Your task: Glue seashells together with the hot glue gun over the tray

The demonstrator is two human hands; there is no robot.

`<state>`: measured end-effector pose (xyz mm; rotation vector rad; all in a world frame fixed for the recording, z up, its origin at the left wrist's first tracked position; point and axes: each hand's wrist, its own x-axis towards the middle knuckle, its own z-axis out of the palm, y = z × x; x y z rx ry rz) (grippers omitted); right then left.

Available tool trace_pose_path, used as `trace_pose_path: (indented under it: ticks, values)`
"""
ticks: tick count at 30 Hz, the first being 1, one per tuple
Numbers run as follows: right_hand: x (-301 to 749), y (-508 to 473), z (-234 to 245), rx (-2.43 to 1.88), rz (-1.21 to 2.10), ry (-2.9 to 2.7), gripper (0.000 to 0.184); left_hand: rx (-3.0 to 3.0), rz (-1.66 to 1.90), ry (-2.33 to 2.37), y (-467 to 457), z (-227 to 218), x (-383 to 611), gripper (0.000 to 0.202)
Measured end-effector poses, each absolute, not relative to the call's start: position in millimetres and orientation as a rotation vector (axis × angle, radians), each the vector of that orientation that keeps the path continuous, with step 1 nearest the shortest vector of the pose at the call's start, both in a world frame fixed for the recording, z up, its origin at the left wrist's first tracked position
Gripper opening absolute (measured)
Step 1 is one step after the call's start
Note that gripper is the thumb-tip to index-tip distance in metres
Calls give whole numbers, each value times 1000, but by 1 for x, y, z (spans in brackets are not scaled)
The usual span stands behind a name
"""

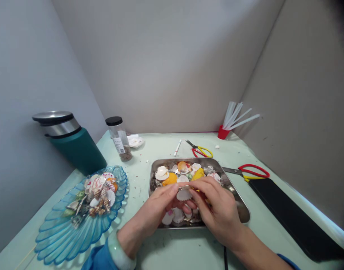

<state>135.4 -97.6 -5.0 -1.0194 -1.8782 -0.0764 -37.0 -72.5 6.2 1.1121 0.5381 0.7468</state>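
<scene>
My left hand [153, 212] and my right hand [217, 208] meet over a metal tray [242, 210] filled with several seashells. Between the fingertips of both hands sits a pale white shell [184, 194], pinched from the left and from the right. Under the hands lie more shells, white, orange and yellow ones such as the orange shell [170, 179]. A blue scallop-shaped glass dish [56, 236] at the left holds another heap of mixed shells [97, 193].
A teal flask with a steel lid [73, 144] and a black-capped jar [120, 138] stand at the back left. Yellow-handled scissors [200, 150], red-handled scissors [249, 171], a white pen [177, 147], a red cup of glue sticks [229, 125] and a black slab [292, 217] lie around the tray.
</scene>
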Motion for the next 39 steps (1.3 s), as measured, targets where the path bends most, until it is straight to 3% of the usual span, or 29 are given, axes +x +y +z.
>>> trace_pose_path:
  ticks: [9,39]
  values:
    - [135,-98,-6,-983,-107,-1887,24,1294,781,599,-75,6,-37,27]
    - [134,-97,-7,-1049,-6,-1852,8,1382,793,808,-73,1,-34,30]
